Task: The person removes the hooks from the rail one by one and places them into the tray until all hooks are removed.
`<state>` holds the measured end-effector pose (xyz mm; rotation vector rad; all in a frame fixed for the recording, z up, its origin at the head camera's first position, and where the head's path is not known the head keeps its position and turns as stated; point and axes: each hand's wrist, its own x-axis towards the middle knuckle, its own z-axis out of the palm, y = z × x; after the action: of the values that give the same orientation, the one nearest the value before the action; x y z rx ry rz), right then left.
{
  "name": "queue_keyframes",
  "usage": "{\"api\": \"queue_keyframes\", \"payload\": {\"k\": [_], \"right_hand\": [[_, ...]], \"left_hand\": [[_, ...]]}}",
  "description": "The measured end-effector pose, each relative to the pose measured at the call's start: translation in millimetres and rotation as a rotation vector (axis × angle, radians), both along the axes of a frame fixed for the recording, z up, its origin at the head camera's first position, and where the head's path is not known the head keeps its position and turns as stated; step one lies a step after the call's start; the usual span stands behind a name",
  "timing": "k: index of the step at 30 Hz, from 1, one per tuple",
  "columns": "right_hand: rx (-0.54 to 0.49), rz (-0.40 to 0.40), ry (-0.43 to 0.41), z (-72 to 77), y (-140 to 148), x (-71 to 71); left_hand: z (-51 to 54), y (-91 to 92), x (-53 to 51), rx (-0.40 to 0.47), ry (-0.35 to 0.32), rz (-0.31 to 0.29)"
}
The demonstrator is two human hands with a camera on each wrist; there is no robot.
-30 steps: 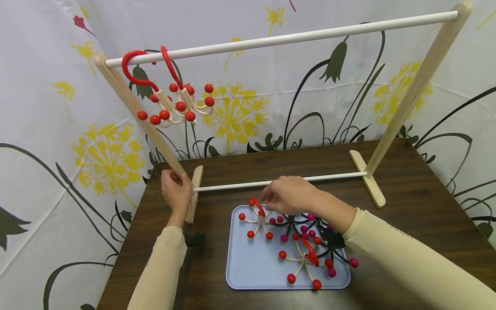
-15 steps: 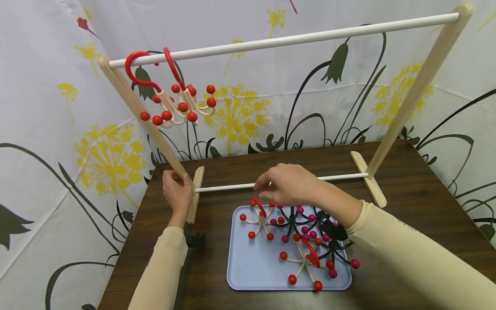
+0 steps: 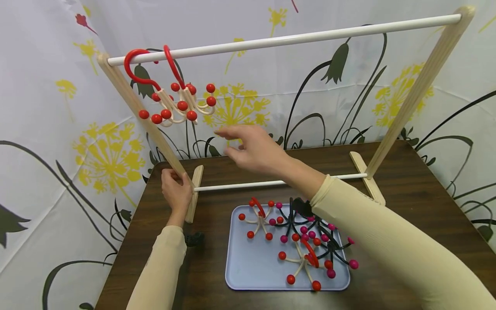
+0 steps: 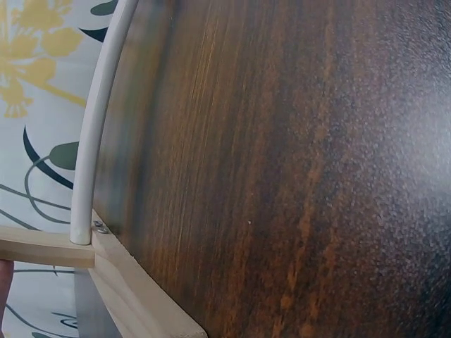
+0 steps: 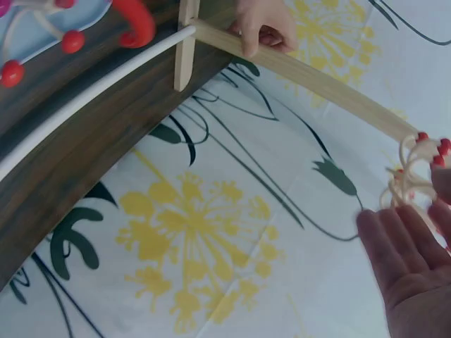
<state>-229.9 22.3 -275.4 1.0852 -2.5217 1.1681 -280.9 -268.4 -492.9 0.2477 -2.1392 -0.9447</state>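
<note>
The left hand (image 3: pixel 177 191) grips the foot of the rack's left wooden post (image 3: pixel 155 135); the right wrist view shows that hand (image 5: pixel 266 27) on the post too. In mid-air, in front of the rack, the right hand (image 3: pixel 253 148) is empty, fingers extended and thumb apart. To its upper left, two cream pieces with red balls (image 3: pixel 191 115) hang by red hooks (image 3: pixel 136 79) from the white top bar (image 3: pixel 286 39). A blue tray (image 3: pixel 248 269) holds two cream pieces with red hooks (image 3: pixel 311 254) and several black ones with magenta balls (image 3: pixel 331 273).
The rack's right post (image 3: pixel 418 90) and foot (image 3: pixel 368 181) stand at the right, joined to the left by a low white bar (image 3: pixel 240 185). A flowered cloth (image 3: pixel 348 107) hangs behind the brown table (image 3: pixel 410 224). A small black object (image 3: pixel 195 239) lies beside the left wrist.
The right hand has risen from above the tray's back edge and moved left towards the hanging pieces, its fingers straightening. The left hand has stayed on the post.
</note>
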Motion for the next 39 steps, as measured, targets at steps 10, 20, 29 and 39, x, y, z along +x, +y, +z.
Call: {"api": "queue_keyframes", "payload": {"k": [10,20,29,39], "right_hand": [[-0.120,0.105,0.201,12.7,-51.7,-25.3],[0.291,-0.124,0.079,21.9,-65.4,-35.0],[0.207,-0.327,0.020,27.8,-44.5,-39.5],[0.141,-0.600,0.100,38.9,-18.8,-40.0]], "left_hand": [[0.9,-1.6,-0.3,0.009,-0.006,-0.002],[-1.5,-2.5,-1.2,0.016,-0.014,0.003],[-0.9,-3.6,-0.5,0.029,-0.039,0.009],[0.1,-2.3,0.8,0.032,-0.034,0.021]]}}
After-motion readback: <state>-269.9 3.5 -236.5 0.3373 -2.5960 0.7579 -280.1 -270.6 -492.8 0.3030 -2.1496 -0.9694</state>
